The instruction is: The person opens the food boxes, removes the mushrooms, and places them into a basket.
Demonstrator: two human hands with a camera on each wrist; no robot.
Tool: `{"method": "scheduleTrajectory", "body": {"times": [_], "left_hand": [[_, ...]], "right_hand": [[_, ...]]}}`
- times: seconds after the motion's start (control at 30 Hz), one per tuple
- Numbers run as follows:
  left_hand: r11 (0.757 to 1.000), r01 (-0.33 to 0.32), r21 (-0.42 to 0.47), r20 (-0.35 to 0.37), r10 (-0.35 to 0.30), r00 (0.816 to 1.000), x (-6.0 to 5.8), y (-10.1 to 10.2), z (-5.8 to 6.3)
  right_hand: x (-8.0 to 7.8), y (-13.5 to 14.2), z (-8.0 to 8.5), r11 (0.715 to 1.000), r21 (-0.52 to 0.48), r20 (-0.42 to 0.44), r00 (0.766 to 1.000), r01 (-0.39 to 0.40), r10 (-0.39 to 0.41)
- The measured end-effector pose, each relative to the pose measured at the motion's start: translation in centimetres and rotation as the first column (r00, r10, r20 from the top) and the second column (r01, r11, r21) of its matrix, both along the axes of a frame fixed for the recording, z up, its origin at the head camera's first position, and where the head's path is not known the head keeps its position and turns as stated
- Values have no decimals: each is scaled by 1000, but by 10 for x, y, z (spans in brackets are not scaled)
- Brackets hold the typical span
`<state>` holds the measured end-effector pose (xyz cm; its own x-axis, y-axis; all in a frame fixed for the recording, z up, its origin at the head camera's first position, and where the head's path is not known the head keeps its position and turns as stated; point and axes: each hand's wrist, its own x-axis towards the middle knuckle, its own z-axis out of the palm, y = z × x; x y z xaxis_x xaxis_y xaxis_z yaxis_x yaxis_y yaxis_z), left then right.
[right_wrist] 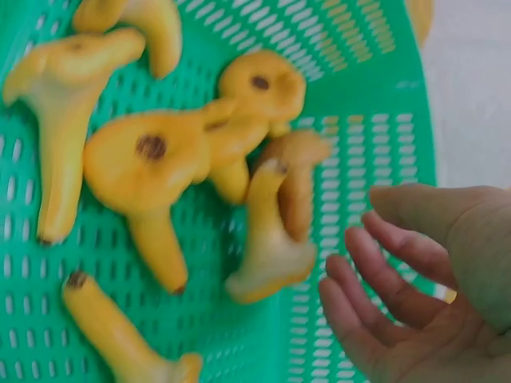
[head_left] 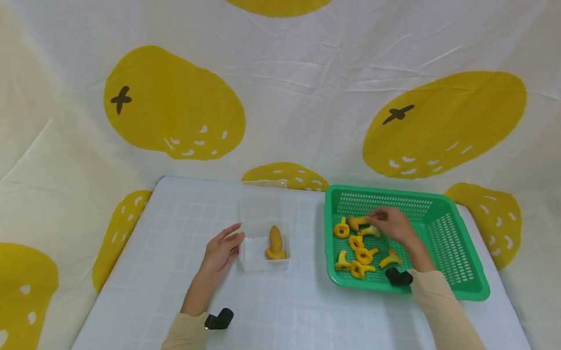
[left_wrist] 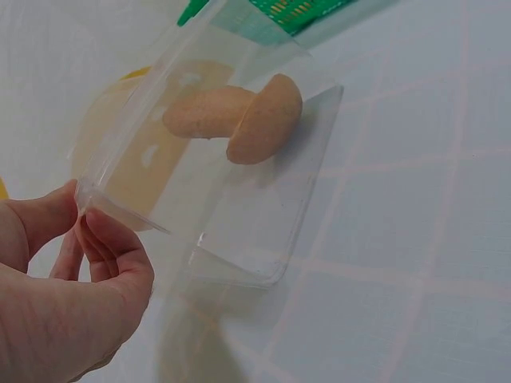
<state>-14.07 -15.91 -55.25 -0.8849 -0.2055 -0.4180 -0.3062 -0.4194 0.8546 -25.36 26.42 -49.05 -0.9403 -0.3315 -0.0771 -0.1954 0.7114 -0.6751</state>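
My left hand (head_left: 218, 252) pinches the rim of a clear plastic box (left_wrist: 303, 207) between thumb and fingers. Inside the box lies one light brown mushroom (left_wrist: 267, 120) with a thick stem. Over the left part of a green basket (head_left: 367, 285), my right hand (head_left: 392, 224) is held with fingers loosely bent and nothing between them. Closest to its fingertips in the right wrist view are a pale yellow mushroom (right_wrist: 267, 255) and a brown mushroom (right_wrist: 299, 187) partly behind it. Several yellow trumpet-shaped mushrooms (head_left: 365, 256) lie on the basket's floor.
The box's clear lid (head_left: 261, 205) stands raised at its far side. A white checked cloth (head_left: 283, 327) covers the table. Behind it hangs a white curtain (head_left: 293, 112) with large yellow fruit prints. The basket has slotted walls.
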Motion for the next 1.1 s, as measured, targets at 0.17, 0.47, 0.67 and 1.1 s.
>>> {"method": "scheduleTrajectory", "body": {"times": [0.17,0.47,0.67,1.1], "left_hand": [[1000,11,-15,2,-11,1000,0,-1,0],[1000,14,-22,1,-14,1000,1,-1,-2],[999,20,-27,-1,-20,1000,0,-1,-3],[1000,15,-17,4,-15,1000,-1,-1,-4]], "right_hand": [[4,-14,10,999,-39,-10,1000,-9,9],[11,-44,21,991,-133,-27,999,-27,24],[15,-66,22,978,-203,-66,997,-54,41],[28,-123,16,964,-257,-84,996,-60,39]]}}
